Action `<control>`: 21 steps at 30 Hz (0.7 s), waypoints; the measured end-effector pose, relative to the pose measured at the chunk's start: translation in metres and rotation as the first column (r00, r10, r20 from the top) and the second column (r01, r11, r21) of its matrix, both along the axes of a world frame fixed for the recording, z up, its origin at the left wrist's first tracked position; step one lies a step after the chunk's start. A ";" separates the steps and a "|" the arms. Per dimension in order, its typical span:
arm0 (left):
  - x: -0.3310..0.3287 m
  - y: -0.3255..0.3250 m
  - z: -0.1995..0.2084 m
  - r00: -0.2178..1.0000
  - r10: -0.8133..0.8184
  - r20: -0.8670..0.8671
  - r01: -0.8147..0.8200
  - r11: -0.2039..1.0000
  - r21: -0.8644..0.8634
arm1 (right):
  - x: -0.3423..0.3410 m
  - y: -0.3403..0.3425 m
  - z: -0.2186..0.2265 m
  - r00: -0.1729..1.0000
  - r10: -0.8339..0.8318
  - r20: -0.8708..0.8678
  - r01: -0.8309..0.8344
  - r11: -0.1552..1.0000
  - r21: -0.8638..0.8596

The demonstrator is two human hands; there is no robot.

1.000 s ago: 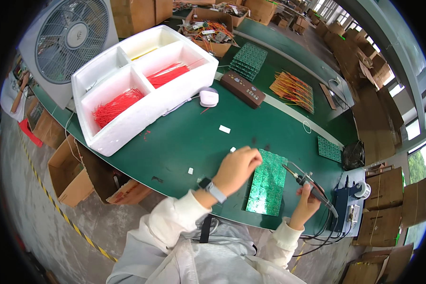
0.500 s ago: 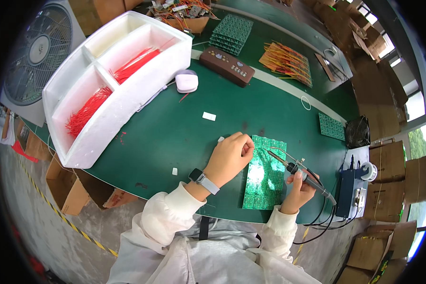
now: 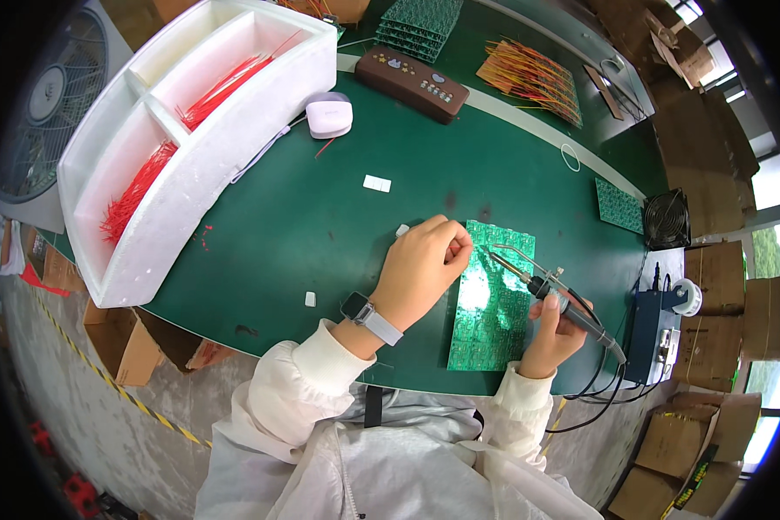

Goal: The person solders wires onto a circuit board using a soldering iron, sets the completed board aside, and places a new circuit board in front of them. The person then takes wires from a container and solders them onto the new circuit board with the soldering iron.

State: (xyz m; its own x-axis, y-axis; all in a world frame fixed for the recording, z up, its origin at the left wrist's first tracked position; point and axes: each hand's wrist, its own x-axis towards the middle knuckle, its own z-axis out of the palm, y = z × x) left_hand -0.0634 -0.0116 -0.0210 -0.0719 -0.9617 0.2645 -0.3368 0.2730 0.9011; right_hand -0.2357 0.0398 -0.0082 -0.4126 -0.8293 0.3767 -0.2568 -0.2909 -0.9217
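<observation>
A green printed circuit board panel (image 3: 477, 334) lies flat on the green bench, with bright glare on its left part. At its upper left edge is my left hand (image 3: 420, 267), its fingers curled into a pinch; whatever sits between them is hidden. My right hand (image 3: 553, 338) grips a soldering iron (image 3: 553, 290) beside the panel's right edge. A thin bent metal guide tube (image 3: 516, 252) is clamped to the iron. The iron's tip points left over the panel's upper part, close to my left fingertips; whether it touches the board I cannot tell.
A white foam box (image 3: 208, 173) with red wires (image 3: 143, 191) stands at left. Behind are a brown case (image 3: 412, 84), stacked boards (image 3: 419, 30) and a wired board (image 3: 533, 82). At right sit a small fan (image 3: 667, 218), a blue soldering station (image 3: 648, 334) and dangling black cables (image 3: 611, 390).
The whole view has shifted, so the bench things appear higher in the picture. Both hands and the soldering iron keep nearly the same places over the panel.
</observation>
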 end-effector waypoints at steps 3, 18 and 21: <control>-0.001 -0.001 -0.003 1.000 0.001 -0.030 -0.001 1.000 0.000 | 0.000 0.000 0.000 1.000 -0.006 -0.005 0.006 1.000 0.005; 0.001 -0.007 0.002 0.999 -0.028 -0.026 0.030 0.996 0.079 | 0.003 0.001 0.000 1.000 -0.001 -0.012 0.001 1.000 0.020; 0.002 -0.007 0.003 0.999 -0.038 -0.033 0.041 0.996 0.082 | 0.004 0.001 0.000 1.000 0.002 -0.032 -0.002 1.000 0.014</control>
